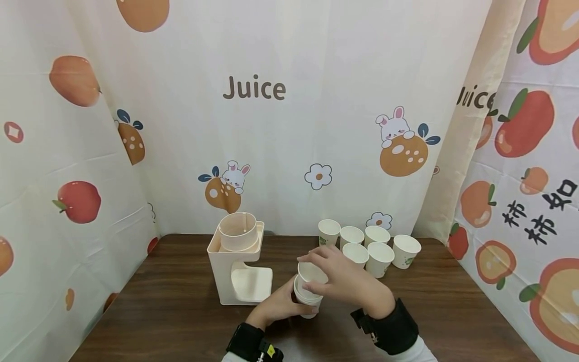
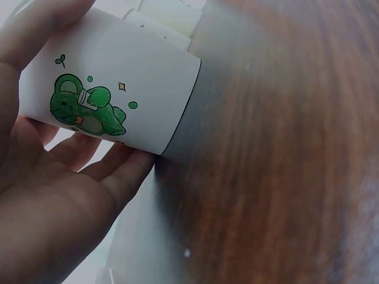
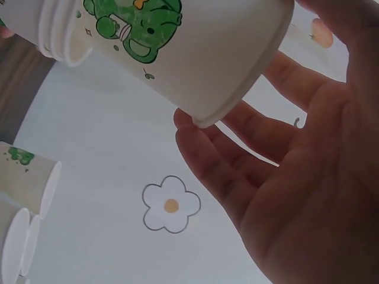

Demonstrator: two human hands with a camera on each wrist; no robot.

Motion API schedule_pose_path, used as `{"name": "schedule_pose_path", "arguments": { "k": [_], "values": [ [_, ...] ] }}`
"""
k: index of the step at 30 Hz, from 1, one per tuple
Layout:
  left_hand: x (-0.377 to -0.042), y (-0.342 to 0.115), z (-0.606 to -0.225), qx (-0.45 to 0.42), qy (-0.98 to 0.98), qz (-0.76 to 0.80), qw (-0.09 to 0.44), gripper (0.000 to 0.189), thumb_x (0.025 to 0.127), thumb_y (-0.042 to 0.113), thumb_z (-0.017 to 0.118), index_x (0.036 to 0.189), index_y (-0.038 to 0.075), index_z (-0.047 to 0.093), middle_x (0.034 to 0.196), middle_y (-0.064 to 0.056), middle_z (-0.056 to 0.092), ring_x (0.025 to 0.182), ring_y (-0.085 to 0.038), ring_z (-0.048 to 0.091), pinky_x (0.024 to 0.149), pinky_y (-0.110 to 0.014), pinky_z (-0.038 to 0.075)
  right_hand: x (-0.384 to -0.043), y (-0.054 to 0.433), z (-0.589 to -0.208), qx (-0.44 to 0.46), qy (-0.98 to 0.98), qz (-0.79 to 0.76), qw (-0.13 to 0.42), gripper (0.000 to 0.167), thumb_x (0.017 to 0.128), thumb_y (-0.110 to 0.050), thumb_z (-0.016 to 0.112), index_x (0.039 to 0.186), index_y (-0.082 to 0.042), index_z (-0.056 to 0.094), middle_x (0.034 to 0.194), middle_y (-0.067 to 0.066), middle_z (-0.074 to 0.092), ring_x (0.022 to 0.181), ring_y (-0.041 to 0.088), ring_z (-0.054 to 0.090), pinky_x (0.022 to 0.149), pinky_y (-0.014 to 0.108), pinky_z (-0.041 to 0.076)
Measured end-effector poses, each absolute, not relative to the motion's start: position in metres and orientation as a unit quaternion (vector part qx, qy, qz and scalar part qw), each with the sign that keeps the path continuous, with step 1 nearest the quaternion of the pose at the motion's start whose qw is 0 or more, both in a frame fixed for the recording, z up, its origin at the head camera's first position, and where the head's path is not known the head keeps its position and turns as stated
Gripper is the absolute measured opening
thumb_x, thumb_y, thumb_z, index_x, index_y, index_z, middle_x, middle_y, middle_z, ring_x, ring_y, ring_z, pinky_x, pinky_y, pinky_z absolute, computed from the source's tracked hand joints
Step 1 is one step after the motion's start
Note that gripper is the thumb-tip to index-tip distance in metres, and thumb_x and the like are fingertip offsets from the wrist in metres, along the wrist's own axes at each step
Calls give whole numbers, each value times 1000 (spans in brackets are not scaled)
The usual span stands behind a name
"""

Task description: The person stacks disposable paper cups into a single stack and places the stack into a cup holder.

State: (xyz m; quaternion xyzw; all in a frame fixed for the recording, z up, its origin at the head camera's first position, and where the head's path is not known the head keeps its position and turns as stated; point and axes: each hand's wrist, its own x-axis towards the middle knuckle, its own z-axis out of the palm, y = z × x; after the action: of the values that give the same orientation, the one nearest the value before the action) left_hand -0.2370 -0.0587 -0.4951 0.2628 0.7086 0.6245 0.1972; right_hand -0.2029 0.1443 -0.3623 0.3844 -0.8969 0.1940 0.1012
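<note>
My left hand [image 1: 280, 304] grips a small stack of white paper cups [image 1: 307, 299], fingers and thumb curled round its side. In the left wrist view a printed green bear shows on the outer cup [image 2: 130, 77], its base close to the table. With my right hand [image 1: 346, 277] I hold the top paper cup [image 1: 312, 273] by its rim, raised partly above the others. The right wrist view shows the fingertips [image 3: 189, 133] at that cup's rim [image 3: 237, 100], with several nested rims [image 3: 59, 35] beyond its lower end.
Several separate paper cups [image 1: 380, 259] stand upright in a cluster at the back right of the brown table [image 1: 181, 301]. A cream plastic appliance [image 1: 221, 276] with a round cylinder on top stands left of my hands. Fruit-printed curtains [image 1: 271, 130] surround the table.
</note>
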Motion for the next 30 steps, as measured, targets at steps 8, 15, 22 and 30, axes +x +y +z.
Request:
{"name": "schedule_pose_path", "arguments": {
  "k": [8,15,22,30],
  "values": [
    [-238,-59,-497,272,703,629,188,80,85,15,82,150,18,36,131,-3,54,116,-20,55,99,-41,42,-206,141,-375,382,-899,192,94,42,92,-28,74,130,-15,65,123,1,60,116,22,52,90,38,50],
    [-237,-59,-497,270,704,629,191,82,85,17,81,152,19,33,134,-5,53,117,-21,53,98,-40,42,-206,141,-386,380,-898,215,58,41,94,-25,72,133,-15,62,126,7,57,117,26,51,89,38,50],
    [-237,-59,-496,254,715,621,195,83,84,21,82,152,17,33,136,-7,53,117,-20,54,96,-39,44,-208,139,-393,373,-900,222,42,42,93,-25,74,132,-14,63,127,10,57,119,30,51,88,41,51],
    [-236,-59,-496,259,704,629,206,76,86,19,80,148,13,38,129,-8,57,113,-20,57,93,-36,47,-210,137,-406,356,-907,225,28,40,94,-26,73,132,-16,64,129,7,57,120,27,50,86,39,51]
  ]
}}
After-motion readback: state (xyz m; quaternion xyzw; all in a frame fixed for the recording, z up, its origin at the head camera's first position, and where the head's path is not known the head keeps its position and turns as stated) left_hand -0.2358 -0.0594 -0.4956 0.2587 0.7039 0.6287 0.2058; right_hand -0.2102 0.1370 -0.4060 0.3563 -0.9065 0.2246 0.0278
